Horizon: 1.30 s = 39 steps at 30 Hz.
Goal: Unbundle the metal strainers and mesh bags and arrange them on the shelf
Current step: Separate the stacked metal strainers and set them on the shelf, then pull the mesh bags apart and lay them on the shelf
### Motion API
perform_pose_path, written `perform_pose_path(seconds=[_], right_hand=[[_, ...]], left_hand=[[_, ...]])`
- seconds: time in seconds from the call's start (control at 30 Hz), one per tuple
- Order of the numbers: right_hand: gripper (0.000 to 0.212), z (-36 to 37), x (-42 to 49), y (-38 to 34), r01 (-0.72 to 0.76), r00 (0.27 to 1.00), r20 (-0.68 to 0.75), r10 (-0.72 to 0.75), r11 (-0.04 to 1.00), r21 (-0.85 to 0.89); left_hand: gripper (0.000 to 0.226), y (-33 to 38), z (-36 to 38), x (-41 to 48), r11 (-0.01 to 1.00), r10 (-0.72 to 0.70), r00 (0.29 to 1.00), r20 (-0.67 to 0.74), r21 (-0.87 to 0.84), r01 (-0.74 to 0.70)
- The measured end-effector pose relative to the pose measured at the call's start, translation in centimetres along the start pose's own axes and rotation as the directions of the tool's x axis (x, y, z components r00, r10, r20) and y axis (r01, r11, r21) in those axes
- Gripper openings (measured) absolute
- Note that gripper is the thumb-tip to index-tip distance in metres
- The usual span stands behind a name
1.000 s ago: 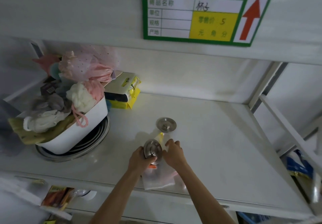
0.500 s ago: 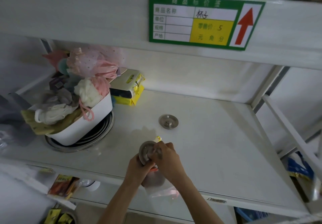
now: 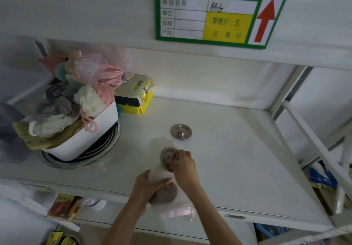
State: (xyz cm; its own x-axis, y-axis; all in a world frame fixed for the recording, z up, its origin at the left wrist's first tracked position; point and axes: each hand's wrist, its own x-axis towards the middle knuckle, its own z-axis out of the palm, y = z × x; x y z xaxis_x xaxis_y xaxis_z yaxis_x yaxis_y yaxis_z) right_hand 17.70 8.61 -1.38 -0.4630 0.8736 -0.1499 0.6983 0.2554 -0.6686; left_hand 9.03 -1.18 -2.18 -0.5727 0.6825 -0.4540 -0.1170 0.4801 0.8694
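Observation:
One round metal strainer (image 3: pixel 181 131) lies flat on the white shelf (image 3: pixel 238 168), apart from my hands. Just in front of it my right hand (image 3: pixel 183 165) pinches a second metal strainer (image 3: pixel 166 156) by its middle, tilted on edge. My left hand (image 3: pixel 147 186) grips a clear plastic bag (image 3: pixel 171 201) near its mouth; at least one more grey strainer shows through the bag. The bag's pink end hangs over the shelf's front edge.
A white tub (image 3: pixel 85 140) heaped with mesh bags and bath puffs sits on stacked metal pans at the left. Yellow packets (image 3: pixel 137 100) lie behind it. A green price label (image 3: pixel 219 14) hangs on the upper shelf edge. Shelf uprights stand at the right.
My right hand has drawn the strainer up out of the bag, away from my left hand. My left hand slid down and now holds the bag lower, near the shelf's front edge.

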Motion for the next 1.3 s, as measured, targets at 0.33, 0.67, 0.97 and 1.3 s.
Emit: perform_pose_path(seconds=[0.33,0.67,0.97,1.3], right_hand=[[0.034,1.0,5.1,2.2,-0.097,0.995,-0.030,0.092,0.942,-0.322],[0.022,1.2,7.4,2.1,-0.095,0.988,-0.147,0.046,0.932,-0.349],[0.025,-2.1,2.3,-0.2,0.056,0.989,-0.130,-0.068,0.994,-0.089],[0.011,-3.1,-7.1,-4.6,0.253,0.967,-0.002,-0.256,0.955,0.152]], left_hand=[[0.040,-0.3,-1.9,-0.8,0.991,0.011,1.000,-0.003,-0.133,-0.011],[0.037,1.1,-2.8,-0.5,0.977,0.031,0.999,-0.039,-0.211,-0.039],[0.026,2.9,-3.3,-1.6,0.937,0.107,0.986,-0.128,-0.320,-0.143],[0.021,3.6,-2.8,-1.6,0.941,0.138,0.927,-0.348,-0.244,-0.232]])
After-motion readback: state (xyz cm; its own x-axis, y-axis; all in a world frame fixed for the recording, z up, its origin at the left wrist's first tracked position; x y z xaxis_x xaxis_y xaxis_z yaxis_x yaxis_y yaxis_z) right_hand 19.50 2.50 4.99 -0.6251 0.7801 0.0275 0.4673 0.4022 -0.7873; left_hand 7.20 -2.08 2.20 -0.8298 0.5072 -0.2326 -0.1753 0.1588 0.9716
